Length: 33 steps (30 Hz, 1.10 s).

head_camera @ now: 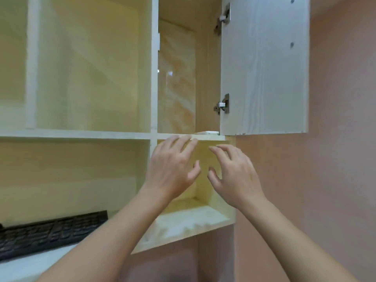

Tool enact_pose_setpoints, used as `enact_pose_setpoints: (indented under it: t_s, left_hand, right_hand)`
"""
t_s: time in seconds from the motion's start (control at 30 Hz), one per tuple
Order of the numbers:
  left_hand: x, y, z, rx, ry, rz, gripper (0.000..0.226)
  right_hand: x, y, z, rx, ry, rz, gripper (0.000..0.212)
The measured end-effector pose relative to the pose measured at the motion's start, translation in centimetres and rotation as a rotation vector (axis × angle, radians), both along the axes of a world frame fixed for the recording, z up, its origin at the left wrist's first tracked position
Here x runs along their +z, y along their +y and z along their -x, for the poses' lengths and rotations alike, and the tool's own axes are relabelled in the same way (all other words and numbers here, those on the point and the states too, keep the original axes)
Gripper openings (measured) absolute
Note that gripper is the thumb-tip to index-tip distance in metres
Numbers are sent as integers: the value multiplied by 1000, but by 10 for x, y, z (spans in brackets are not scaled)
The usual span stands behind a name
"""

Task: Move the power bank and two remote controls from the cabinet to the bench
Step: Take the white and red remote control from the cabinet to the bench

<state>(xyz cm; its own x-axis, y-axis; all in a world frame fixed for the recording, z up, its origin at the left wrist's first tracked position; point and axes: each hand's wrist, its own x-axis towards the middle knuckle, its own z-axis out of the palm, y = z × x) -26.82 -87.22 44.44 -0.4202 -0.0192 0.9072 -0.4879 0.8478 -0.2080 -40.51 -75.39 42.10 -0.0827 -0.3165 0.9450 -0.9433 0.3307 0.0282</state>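
I look up at a pale wooden wall cabinet (pixel 154 78) whose right compartment stands with its door (pixel 264 68) swung open. A thin white flat object (pixel 210 132) lies on that compartment's shelf at the front right; only its edge shows, so I cannot tell what it is. My left hand (pixel 173 169) is raised just below the shelf edge, fingers spread and empty, fingertips near the shelf front. My right hand (pixel 236 174) hovers beside it, also with fingers spread and holding nothing. No remote controls or bench are visible.
A black keyboard (pixel 50 233) lies on a lower shelf at the left. Below the open compartment is an open cubby (pixel 193 218). A pinkish wall (pixel 335 180) runs along the right side. The open door's hinges (pixel 222 103) jut inward.
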Motion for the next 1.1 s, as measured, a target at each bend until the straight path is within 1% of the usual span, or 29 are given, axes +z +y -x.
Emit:
enact_pose_setpoints:
  t_s: [0.07, 0.17, 0.37, 0.47, 0.57, 0.63, 0.7, 0.73, 0.77, 0.8, 0.87, 0.9, 0.97, 1.0, 1.07, 1.1]
  left_hand:
    - [21, -5, -2, 22, 21, 35, 57]
    - [39, -14, 1, 66, -8, 89, 58]
    - [54, -43, 16, 171, -108, 215, 59]
    - [58, -57, 19, 220, -123, 295, 59]
    - [57, -62, 21, 243, -109, 343, 59]
    - [57, -64, 22, 244, -96, 358, 59]
    - [56, -67, 22, 243, -71, 358, 59]
    - [56, -67, 22, 242, -58, 354, 59]
    - [56, -68, 22, 241, -46, 349, 58]
    - [55, -68, 23, 241, -37, 346, 58]
    - [54, -69, 24, 242, -22, 339, 58]
    - [55, -68, 24, 241, -17, 341, 58]
    - [54, -70, 24, 240, -12, 341, 58]
    - [54, -70, 24, 238, -7, 344, 57]
    - [54, -70, 24, 231, 5, 351, 56]
    - [54, -70, 24, 227, 8, 353, 56]
  right_hand:
    - [24, -5, 3, 13, 19, 22, 50]
    - [48, -14, 14, 19, 35, 12, 49]
    - [70, -40, 46, 31, 16, -124, 43]
    - [79, -52, 57, 61, 11, -178, 42]
    - [97, -63, 59, 89, 22, -360, 57]
    - [111, -70, 57, 78, 2, -487, 72]
    - [124, -77, 58, 69, -48, -565, 93]
    - [129, -80, 60, 73, -64, -591, 101]
    - [133, -83, 60, 83, -73, -613, 103]
    - [135, -86, 62, 96, -75, -633, 100]
    - [136, -91, 62, 86, -101, -662, 82]
    - [136, -90, 60, 74, -123, -674, 84]
    - [135, -89, 60, 56, -162, -690, 94]
    - [133, -87, 61, 58, -163, -685, 92]
    - [128, -82, 60, 81, -137, -660, 82]
    - [125, -79, 61, 83, -109, -645, 83]
